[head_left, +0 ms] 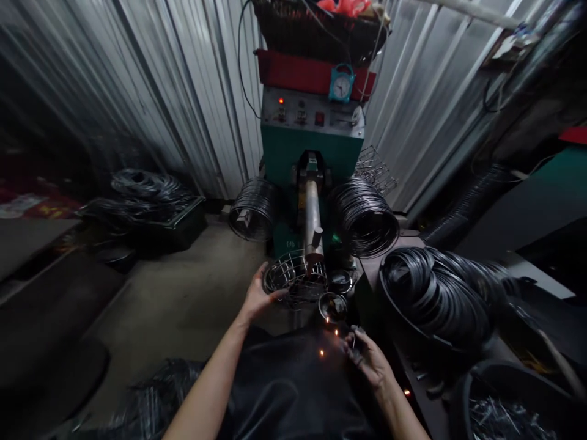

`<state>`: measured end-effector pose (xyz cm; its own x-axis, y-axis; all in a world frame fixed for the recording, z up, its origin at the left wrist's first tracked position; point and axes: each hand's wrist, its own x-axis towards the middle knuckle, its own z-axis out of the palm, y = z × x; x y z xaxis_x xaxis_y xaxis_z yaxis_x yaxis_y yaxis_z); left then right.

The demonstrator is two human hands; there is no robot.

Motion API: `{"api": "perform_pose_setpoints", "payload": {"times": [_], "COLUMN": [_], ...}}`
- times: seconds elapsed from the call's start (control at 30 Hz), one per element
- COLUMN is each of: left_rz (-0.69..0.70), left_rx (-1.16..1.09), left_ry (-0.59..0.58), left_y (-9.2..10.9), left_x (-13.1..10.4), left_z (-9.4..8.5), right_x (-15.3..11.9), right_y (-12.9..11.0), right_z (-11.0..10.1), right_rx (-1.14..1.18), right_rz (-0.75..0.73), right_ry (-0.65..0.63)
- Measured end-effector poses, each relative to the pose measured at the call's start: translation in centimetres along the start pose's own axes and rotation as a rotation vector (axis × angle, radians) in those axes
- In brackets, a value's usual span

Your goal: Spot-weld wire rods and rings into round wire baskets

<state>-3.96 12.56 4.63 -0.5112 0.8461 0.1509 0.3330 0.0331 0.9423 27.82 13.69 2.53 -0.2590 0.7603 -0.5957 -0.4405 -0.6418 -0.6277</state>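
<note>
A round wire basket [293,275] sits tilted under the metal arm [313,214] of a green machine [287,150]. My left hand [261,296] grips the basket's left rim, thumb and fingers around it. Lower right, my right hand [364,354] is closed, its fingertips pinched around something small and dark that I cannot make out. Between my right hand and the basket stands a small round metal bowl [333,307], with another round container [340,280] behind it. Orange sparks fly near my right fingertips, above a dark apron [298,379].
Wire ring bundles hang left [255,209] and right [364,217] of the machine. A large heap of wire rings [435,293] lies at right, above a bucket of short metal pieces [504,418]. More wire [144,192] fills a crate at left. A blue clock [341,85] hangs on the machine.
</note>
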Motion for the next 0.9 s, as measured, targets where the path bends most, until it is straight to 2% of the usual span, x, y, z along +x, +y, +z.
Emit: {"api": "perform_pose_setpoints", "payload": {"times": [0.07, 0.13, 0.2, 0.27, 0.37, 0.43, 0.5, 0.57, 0.73, 0.8, 0.9], "left_rz": [-0.081, -0.105, -0.109, -0.129, -0.151, -0.128, -0.065, 0.013, 0.151, 0.125, 0.072], "left_rx": [-0.132, -0.27, -0.372, -0.436, -0.476, -0.431, -0.312, -0.156, 0.134, 0.109, -0.035], "left_ry": [0.004, 0.013, 0.01, -0.018, -0.034, -0.015, 0.002, 0.032, 0.201, 0.163, 0.014], "left_y": [-1.4, -2.2, -2.4, -2.4, -2.2, -2.1, -1.7, -1.0, 1.3, 1.5, 0.9], "left_x": [-1.1, -1.7, -1.7, -1.3, -1.2, -1.7, -2.8, -4.2, -6.1, -6.1, -6.3], "left_z": [0.5, 1.2, 1.8, 1.9, 1.4, 0.7, 0.0, -0.6, -1.5, -1.8, -1.9], "right_x": [0.5, 0.8, 1.0, 0.9, 0.5, -0.3, -1.8, -3.5, -6.6, -7.0, -7.2], "right_y": [0.2, 0.7, 1.5, 2.3, 2.9, 2.3, 0.9, -0.8, -3.7, -3.8, -3.3], "right_z": [0.0, -0.5, -1.7, -3.3, -5.0, -4.4, -2.3, 1.1, 9.9, 12.0, 13.2], "right_rx": [-0.085, -0.247, -0.48, -0.731, -1.015, -1.138, -1.229, -1.291, -1.398, -1.416, -1.409], "right_rz": [-0.105, -0.291, -0.47, -0.594, -0.691, -0.708, -0.693, -0.666, -0.616, -0.616, -0.558], "right_ry": [0.012, 0.057, 0.104, 0.099, 0.033, -0.021, -0.137, -0.298, -0.443, -0.453, -0.451]}}
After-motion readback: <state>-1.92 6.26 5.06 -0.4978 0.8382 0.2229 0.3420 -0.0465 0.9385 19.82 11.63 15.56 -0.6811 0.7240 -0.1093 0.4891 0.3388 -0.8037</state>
